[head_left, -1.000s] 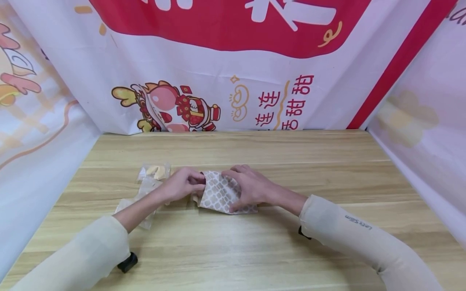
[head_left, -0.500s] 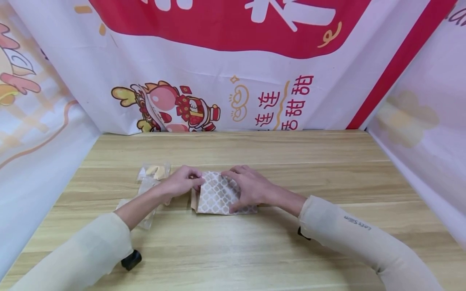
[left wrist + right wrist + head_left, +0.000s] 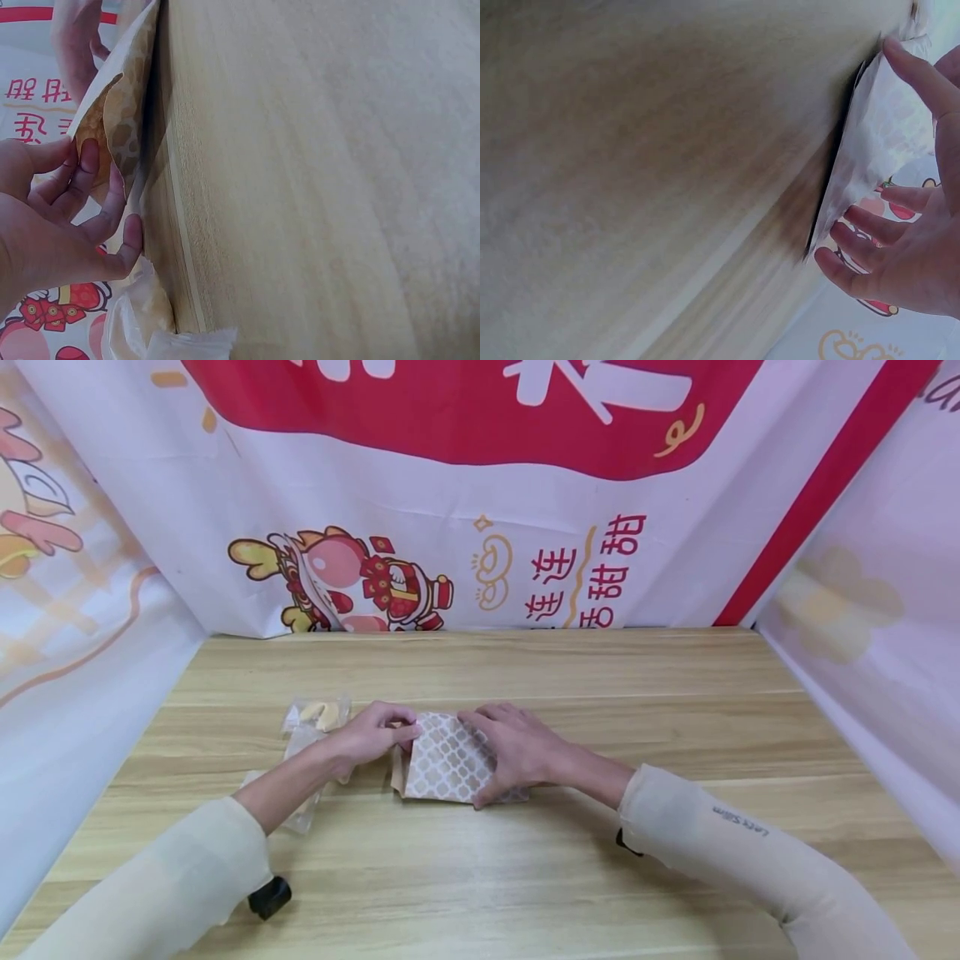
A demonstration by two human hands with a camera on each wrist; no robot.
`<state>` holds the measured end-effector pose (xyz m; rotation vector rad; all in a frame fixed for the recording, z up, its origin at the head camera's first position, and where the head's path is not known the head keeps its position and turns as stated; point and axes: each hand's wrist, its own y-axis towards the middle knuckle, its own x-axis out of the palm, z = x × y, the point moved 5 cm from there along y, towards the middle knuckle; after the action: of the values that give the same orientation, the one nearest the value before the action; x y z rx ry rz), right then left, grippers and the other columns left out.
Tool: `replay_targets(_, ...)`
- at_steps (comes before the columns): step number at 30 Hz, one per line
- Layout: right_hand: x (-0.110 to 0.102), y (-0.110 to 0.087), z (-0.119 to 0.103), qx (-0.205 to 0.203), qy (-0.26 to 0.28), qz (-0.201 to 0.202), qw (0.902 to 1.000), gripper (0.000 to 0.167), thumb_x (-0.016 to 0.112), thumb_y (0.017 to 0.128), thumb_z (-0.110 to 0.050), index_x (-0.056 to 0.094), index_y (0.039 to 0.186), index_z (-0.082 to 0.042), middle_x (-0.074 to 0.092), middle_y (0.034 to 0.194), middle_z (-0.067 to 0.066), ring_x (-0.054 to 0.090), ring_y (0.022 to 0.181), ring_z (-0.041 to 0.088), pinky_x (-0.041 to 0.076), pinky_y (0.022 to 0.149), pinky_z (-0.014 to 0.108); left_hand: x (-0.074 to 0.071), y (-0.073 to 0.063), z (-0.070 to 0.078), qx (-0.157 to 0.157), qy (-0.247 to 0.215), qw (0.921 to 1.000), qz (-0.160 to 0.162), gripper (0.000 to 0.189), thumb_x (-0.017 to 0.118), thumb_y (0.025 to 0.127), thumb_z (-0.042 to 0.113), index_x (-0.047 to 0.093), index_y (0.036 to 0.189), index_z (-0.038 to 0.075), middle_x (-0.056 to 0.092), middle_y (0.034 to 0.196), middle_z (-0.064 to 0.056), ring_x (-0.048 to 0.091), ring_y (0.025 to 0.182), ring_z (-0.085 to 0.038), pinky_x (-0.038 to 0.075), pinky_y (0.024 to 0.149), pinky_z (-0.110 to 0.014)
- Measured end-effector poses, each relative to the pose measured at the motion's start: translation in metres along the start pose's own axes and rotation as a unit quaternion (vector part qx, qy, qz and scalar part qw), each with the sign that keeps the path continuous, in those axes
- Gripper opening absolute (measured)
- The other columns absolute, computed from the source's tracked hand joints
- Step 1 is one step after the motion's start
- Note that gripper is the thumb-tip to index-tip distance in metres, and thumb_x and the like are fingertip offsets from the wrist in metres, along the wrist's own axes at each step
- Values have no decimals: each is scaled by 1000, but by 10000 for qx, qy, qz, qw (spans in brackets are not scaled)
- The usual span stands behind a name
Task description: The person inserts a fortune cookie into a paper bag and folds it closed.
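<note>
A flat paper bag (image 3: 446, 764) with a white and tan lattice pattern lies on the table, its mouth toward the left. My left hand (image 3: 375, 735) pinches the edge of that mouth between thumb and fingers. In the left wrist view the bag (image 3: 129, 112) gapes a little, with plain brown paper inside, and fingers of my left hand (image 3: 64, 217) are at the opening. Across the closed end, my right hand (image 3: 521, 747) holds the bag, thumb at the near side and fingers at the far side. The bag's contents are hidden.
Left of the bag, a fortune cookie (image 3: 324, 716) lies in a clear wrapper. More clear wrapped pieces (image 3: 303, 814) lie partly under my left forearm. A printed cloth (image 3: 420, 493) hangs behind the wooden table (image 3: 525, 877), with more cloth at both sides.
My left fingers have shifted from the bag's opening to its upper edge, and the mouth end lies flatter and slightly farther left. My right hand stays nearly in place.
</note>
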<state>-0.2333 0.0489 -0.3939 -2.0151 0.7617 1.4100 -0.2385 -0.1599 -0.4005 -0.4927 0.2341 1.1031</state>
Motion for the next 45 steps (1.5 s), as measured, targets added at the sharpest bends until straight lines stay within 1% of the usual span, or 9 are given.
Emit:
replay_targets(11, 1, -2, 3, 37, -5, 168, 9999, 128, 95, 61, -61, 33, 162, -12, 44, 158, 15, 39, 146, 35, 34, 119, 58, 0, -3, 3, 74, -284, 9996, -17, 15, 58, 105, 10, 67, 98, 0, 65, 92, -4, 56, 93, -23, 43, 84, -34)
replay_targets(14, 0, -3, 4, 30, 52, 211, 9998, 127, 95, 61, -60, 34, 161, -13, 44, 158, 15, 40, 145, 35, 35, 118, 58, -1, -3, 2, 35, -287, 9996, 42, 16, 57, 105, 10, 68, 104, -2, 65, 94, -4, 56, 95, -22, 44, 86, -34)
replay_targets(18, -1, -4, 3, 64, 151, 185, 9997, 126, 95, 61, -60, 34, 162, -15, 43, 159, 16, 40, 146, 35, 33, 120, 59, -2, -3, 3, -146, -280, 9994, 132, 18, 59, 105, 11, 68, 111, -3, 67, 95, -5, 59, 95, -21, 46, 87, -33)
replay_targets(23, 0, -4, 3, 68, 149, 172, 9997, 125, 95, 63, -60, 33, 162, -16, 43, 159, 17, 40, 145, 35, 33, 119, 59, -2, -4, 5, -264, -265, 9993, -33, 8, 68, 98, 6, 67, 101, -1, 70, 85, -3, 63, 85, -18, 48, 87, -31)
replay_targets(26, 0, -4, 3, 49, 138, 193, 9997, 125, 95, 63, -59, 33, 162, -15, 43, 158, 16, 41, 144, 35, 34, 118, 59, -1, -4, 5, -199, -336, 9991, -172, 6, 71, 94, 1, 66, 95, 0, 70, 78, 0, 62, 81, -14, 48, 84, -26)
replay_targets(30, -1, -4, 2, 10, 108, 194, 9998, 126, 96, 62, -58, 33, 162, -14, 44, 158, 15, 41, 143, 34, 36, 117, 59, -2, -4, 5, -82, -488, 9986, -191, 7, 72, 92, -3, 66, 93, 0, 70, 78, 1, 63, 80, -13, 51, 82, -22)
replay_targets(35, 0, -3, 3, 4, 59, 134, 9999, 127, 96, 63, -57, 31, 163, -15, 42, 159, 15, 40, 144, 34, 34, 118, 59, -1, -3, 4, 88, -627, 9977, -240, 7, 73, 91, -4, 67, 92, 0, 73, 81, -1, 66, 81, -14, 54, 81, -21)
replay_targets(41, 0, -3, 4, -28, 71, 150, 9999, 127, 95, 62, -58, 31, 163, -16, 41, 160, 16, 40, 145, 36, 34, 118, 61, -1, -3, 2, 161, -781, 9962, -343, 8, 72, 92, -5, 66, 91, 1, 73, 82, -1, 66, 81, -14, 55, 81, -22)
replay_targets(45, -1, -3, 5, 5, 84, 133, 9999, 127, 94, 62, -60, 31, 163, -16, 42, 160, 16, 40, 144, 37, 33, 119, 61, -1, 1, 0, 258, -714, 9966, -309, 8, 73, 91, -4, 66, 92, 0, 73, 82, -1, 65, 80, -14, 55, 79, -22)
